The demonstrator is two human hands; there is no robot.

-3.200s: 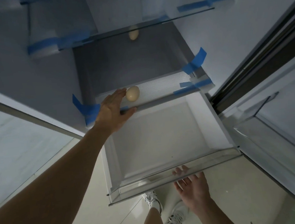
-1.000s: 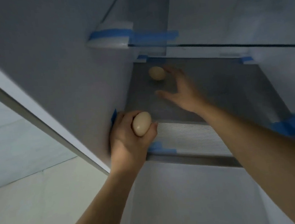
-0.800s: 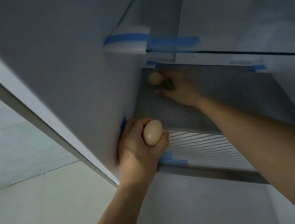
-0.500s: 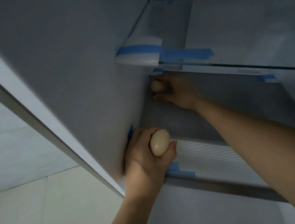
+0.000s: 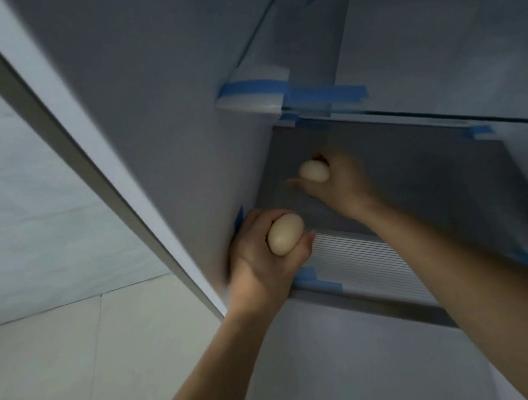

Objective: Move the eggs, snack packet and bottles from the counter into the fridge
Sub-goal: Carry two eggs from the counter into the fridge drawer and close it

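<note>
Head view: both hands are inside the open fridge (image 5: 169, 112).

The L hand (image 5: 266, 263) is curled round the near egg (image 5: 286, 234). Its fingers wrap the egg from behind w/ the thumb on the right side, so most of the egg's top shows. This hand is right up against the fridge's inside wall on its left. It sits at the front left corner of the grey shelf (image 5: 431, 191). Just right of the L hand is the stripy strip (image 5: 367, 261) along the shelf's front edge. A tape bit (image 5: 314, 280), blue, sticks out just below & right of this hand.

The R hand (image 5: 342, 183) is further in, past the L hand & a bit to its right, over the grey shelf. It's blurry. Its fingers are bent round the far egg (image 5: 313, 170), w/ the thumb under it pointing left. Can't tell if the far egg touches the shelf. The 2 eggs are apart, not touching.

Above the R hand is a glass shelf (image 5: 436, 66). At its left end, above the L hand, is a white foam block (image 5: 253, 97) w/ a blue band round it. A long tape strip (image 5: 327, 95), blue too, runs from the block along the glass front.

Below both hands is a plain pale panel (image 5: 351, 367). Left of the L arm are floor tiles (image 5: 63, 361) & a pale wall (image 5: 17, 205).
</note>
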